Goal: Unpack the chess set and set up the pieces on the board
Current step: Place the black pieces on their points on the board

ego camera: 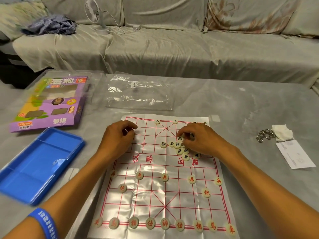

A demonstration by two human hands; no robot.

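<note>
A glossy paper Chinese chess board (150, 169) with red lines lies on the grey table. Red-lettered pieces (164, 223) stand in rows on its near half. Two black-lettered pieces (157, 121) sit on the far edge line. A loose pile of black-lettered pieces (179, 150) lies right of centre. My right hand (198, 140) is over that pile, its fingertips pinching one piece. My left hand (119, 137) rests at the board's far left corner, fingers curled around a small pale piece.
An empty blue plastic tray (39, 163) lies at the left, with the purple game box (50, 102) behind it. A clear plastic bag (139, 92) lies beyond the board. Metal rings (265, 135), a tissue (282, 132) and a paper slip (295, 155) lie at right. A sofa runs behind the table.
</note>
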